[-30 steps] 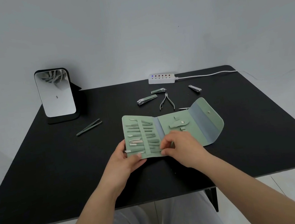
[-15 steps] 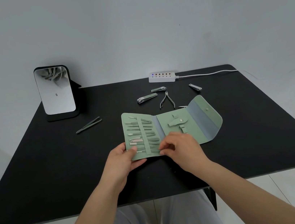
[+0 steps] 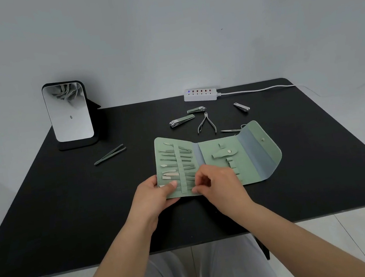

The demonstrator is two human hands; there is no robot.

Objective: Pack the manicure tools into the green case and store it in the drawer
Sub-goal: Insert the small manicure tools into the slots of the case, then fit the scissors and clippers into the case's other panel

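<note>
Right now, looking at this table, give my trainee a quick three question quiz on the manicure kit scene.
1. True or false: the green case lies open on the table.
2. Which tool lies alone between the mirror and the case: A clippers, B tweezers, C scissors?
3. Which hand grips the case's near left corner?

Key: 1 true. 2 B. 3 the left hand; the right hand pinches at the left panel's lower edge.
</note>
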